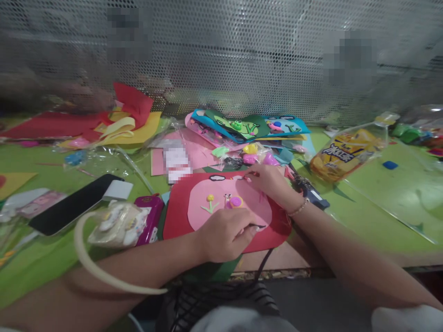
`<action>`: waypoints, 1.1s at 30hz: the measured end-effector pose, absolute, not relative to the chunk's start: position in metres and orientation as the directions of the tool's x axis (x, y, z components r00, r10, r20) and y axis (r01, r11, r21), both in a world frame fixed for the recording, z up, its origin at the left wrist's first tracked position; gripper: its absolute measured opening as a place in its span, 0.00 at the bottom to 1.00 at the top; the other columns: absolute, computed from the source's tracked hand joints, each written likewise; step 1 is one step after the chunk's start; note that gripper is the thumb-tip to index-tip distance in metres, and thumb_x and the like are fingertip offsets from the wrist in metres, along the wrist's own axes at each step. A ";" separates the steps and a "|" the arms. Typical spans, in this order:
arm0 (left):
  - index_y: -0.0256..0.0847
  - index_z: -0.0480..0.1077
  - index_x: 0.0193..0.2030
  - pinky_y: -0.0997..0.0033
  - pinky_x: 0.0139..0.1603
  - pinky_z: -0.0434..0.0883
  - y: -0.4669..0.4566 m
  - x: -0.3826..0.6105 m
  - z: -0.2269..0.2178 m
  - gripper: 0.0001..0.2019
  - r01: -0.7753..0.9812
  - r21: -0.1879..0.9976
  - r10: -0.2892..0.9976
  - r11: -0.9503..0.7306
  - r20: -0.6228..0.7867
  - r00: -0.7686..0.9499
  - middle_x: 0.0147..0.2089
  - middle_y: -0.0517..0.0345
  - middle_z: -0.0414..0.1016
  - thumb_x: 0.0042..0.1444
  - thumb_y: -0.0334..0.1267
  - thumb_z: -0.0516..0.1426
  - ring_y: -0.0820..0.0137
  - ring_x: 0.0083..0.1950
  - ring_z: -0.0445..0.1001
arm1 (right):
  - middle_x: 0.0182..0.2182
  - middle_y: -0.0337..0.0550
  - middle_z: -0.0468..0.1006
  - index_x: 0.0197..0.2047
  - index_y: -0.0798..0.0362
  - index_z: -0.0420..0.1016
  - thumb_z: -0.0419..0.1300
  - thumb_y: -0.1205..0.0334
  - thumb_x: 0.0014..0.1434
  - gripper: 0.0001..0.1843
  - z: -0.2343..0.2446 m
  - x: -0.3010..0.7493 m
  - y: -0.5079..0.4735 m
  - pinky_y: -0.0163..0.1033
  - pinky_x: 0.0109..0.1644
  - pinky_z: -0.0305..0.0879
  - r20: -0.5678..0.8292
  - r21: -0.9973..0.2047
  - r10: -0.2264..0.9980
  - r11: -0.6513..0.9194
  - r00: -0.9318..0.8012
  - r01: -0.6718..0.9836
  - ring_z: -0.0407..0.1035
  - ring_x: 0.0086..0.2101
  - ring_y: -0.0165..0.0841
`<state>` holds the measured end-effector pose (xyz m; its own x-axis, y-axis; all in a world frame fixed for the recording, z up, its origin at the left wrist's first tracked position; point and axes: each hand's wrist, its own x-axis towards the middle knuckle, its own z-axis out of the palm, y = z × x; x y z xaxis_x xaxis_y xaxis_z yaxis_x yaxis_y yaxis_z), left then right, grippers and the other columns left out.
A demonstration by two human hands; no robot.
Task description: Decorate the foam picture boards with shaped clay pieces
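Note:
A red card with a pink rounded panel lies on the table before me. On the panel are a clay snail with a purple-and-yellow shell, a yellow clay flower and a black-outlined white cloud. My left hand rests over the card's lower part, closed, with a thin black strand between thumb and fingers. At the card's upper edge, my right hand has its fingertips pinched together beside a second, pinkish cloud shape. Whatever those fingers hold is hidden.
Bagged coloured clay and decorated cards lie behind the card. To the left are a phone, a purple case, and red paper. A yellow drink bottle lies to the right. A perforated metal panel stands behind.

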<state>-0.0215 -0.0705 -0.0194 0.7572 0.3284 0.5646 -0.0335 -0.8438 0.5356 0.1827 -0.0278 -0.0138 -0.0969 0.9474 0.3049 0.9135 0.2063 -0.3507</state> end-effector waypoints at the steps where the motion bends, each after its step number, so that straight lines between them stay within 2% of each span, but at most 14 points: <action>1: 0.38 0.62 0.34 0.75 0.26 0.58 -0.071 -0.021 -0.019 0.07 -0.033 0.535 0.330 -0.844 0.567 0.755 0.26 0.61 0.64 0.60 0.30 0.46 0.74 0.25 0.62 | 0.33 0.42 0.80 0.34 0.53 0.79 0.59 0.71 0.54 0.08 -0.014 0.182 -0.027 0.34 0.33 0.61 0.299 -0.341 0.948 0.214 -0.110 0.916 0.71 0.31 0.33; 12: 0.38 0.63 0.34 0.75 0.27 0.60 -0.071 -0.021 -0.018 0.07 -0.041 0.529 0.320 -0.848 0.570 0.756 0.26 0.60 0.66 0.59 0.30 0.46 0.73 0.26 0.65 | 0.35 0.46 0.79 0.36 0.56 0.79 0.56 0.72 0.54 0.11 -0.019 0.183 -0.023 0.36 0.37 0.62 0.294 -0.299 0.944 0.240 -0.150 0.924 0.71 0.34 0.35; 21: 0.38 0.62 0.34 0.75 0.26 0.58 -0.071 -0.021 -0.018 0.05 -0.052 0.527 0.314 -0.848 0.580 0.752 0.26 0.61 0.66 0.58 0.29 0.47 0.74 0.25 0.62 | 0.34 0.50 0.77 0.40 0.58 0.79 0.52 0.76 0.54 0.17 -0.022 0.181 -0.023 0.38 0.38 0.62 0.316 -0.244 0.916 0.331 -0.248 0.912 0.68 0.34 0.36; 27: 0.37 0.63 0.35 0.75 0.27 0.58 -0.070 -0.021 -0.019 0.05 -0.039 0.530 0.320 -0.847 0.566 0.760 0.26 0.61 0.65 0.59 0.28 0.47 0.74 0.24 0.61 | 0.39 0.54 0.73 0.47 0.60 0.76 0.53 0.75 0.56 0.17 -0.024 0.180 -0.024 0.40 0.43 0.63 0.303 -0.215 0.907 0.365 -0.293 0.906 0.67 0.39 0.38; 33: 0.38 0.62 0.34 0.75 0.26 0.59 -0.070 -0.021 -0.019 0.06 -0.031 0.521 0.317 -0.853 0.565 0.762 0.26 0.62 0.64 0.59 0.29 0.47 0.74 0.24 0.61 | 0.44 0.52 0.72 0.49 0.58 0.74 0.50 0.77 0.58 0.20 -0.028 0.179 -0.022 0.44 0.50 0.60 0.248 -0.165 0.902 0.399 -0.354 0.902 0.64 0.45 0.40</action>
<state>-0.0206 -0.0703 -0.0191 0.7619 0.3174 0.5646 -0.0309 -0.8529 0.5211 0.1794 -0.0218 -0.0285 -0.3536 0.9018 0.2483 0.9020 0.3990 -0.1647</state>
